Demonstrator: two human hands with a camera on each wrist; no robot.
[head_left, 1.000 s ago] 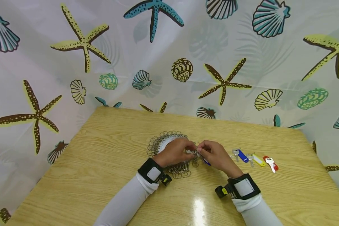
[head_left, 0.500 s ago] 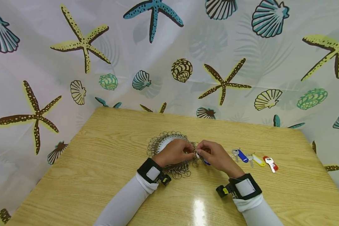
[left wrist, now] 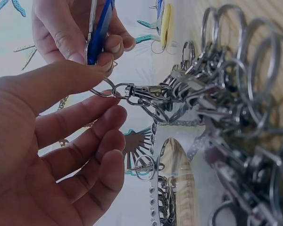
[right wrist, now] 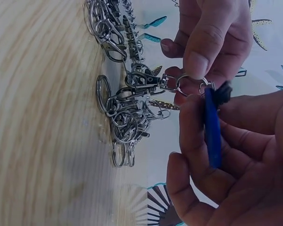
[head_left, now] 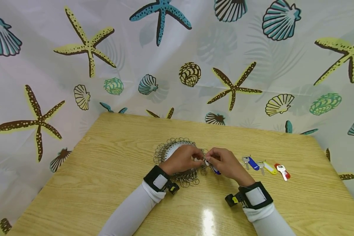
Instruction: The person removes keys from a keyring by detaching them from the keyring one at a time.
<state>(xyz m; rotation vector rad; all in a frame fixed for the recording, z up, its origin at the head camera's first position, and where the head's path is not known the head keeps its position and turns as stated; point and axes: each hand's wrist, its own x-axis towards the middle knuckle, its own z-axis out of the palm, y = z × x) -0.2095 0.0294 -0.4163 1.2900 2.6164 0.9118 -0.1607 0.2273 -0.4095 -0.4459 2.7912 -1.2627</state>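
My left hand [head_left: 183, 158] pinches a split ring [left wrist: 103, 95] between thumb and index finger, the other fingers loosely bent. That ring is linked to a swivel clasp [left wrist: 148, 92] on a crowded bunch of metal clasps. Between the fingers of my right hand [head_left: 224, 161] is a blue key tag [right wrist: 212, 134], right at the split ring. A silver key [left wrist: 91, 26] lies alongside the tag. Both hands' fingertips nearly meet. Under my left hand is a white disc [head_left: 171, 150], its edge hung with clasps and rings; the hand hides part of it.
On the wooden table [head_left: 115, 147], to the right of my right hand, lie keys with a blue tag [head_left: 253, 164], a yellow tag [head_left: 270, 167] and a red tag [head_left: 288, 174]. A curtain [head_left: 171, 49] printed with starfish and shells stands behind the table.
Both hands stay in nearly the same place. The key and blue tag have turned a little below my right fingers, and more of the tag shows now than a second ago.
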